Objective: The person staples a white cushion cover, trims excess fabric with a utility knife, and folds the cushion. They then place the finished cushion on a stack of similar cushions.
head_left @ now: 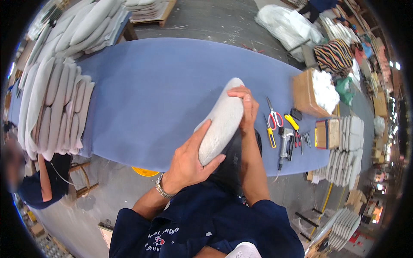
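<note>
A long, rounded pad covered in light grey fabric (223,120) is held between my two hands, tilted above the blue-covered table (146,94). My left hand (187,159) grips its lower near end, with the thumb on one side and the fingers along the other. My right hand (247,107) is wrapped round the upper right edge, close to the far end. To the right of the pad lie red-and-white-handled scissors (274,118), a yellow utility knife (271,137), a yellow-handled tool (291,122), a staple gun (285,144) and red-handled pliers (297,139).
Tall stacks of similar grey pads (56,107) stand at the table's left end. At the right are a cardboard box (303,94) with white stuffing, a smaller box (328,134) and more stacked pads (349,142). A co-worker (47,182) is at the lower left.
</note>
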Demonstrator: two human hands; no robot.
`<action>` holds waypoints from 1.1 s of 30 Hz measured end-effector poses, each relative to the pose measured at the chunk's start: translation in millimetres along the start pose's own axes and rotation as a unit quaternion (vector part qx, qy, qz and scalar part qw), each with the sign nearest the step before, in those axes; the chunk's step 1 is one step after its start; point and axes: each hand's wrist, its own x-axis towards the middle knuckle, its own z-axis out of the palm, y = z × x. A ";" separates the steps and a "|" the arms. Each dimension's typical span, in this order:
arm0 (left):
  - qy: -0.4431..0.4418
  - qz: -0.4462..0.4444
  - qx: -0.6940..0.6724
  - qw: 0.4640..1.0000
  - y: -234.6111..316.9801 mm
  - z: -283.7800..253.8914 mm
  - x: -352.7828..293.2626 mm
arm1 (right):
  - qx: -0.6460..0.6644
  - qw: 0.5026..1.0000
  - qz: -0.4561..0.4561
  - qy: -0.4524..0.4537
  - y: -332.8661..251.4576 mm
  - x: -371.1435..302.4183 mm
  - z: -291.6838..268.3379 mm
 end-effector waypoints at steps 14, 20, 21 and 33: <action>-0.011 -0.190 0.225 0.956 -116.2 -91.7 -90.7 | -0.226 0.955 0.152 -0.117 89.0 -23.4 -13.0; 0.034 -0.216 0.300 0.928 -148.5 -69.5 -115.3 | -0.119 0.957 0.258 -0.064 117.8 -40.1 -10.4; 0.029 -0.208 0.300 0.930 -151.3 -68.5 -118.0 | -0.092 0.957 0.272 -0.049 119.1 -44.6 -11.6; -0.085 -0.143 0.231 0.959 -198.0 -114.1 -119.1 | -0.248 0.915 0.303 0.093 2.7 -99.1 5.7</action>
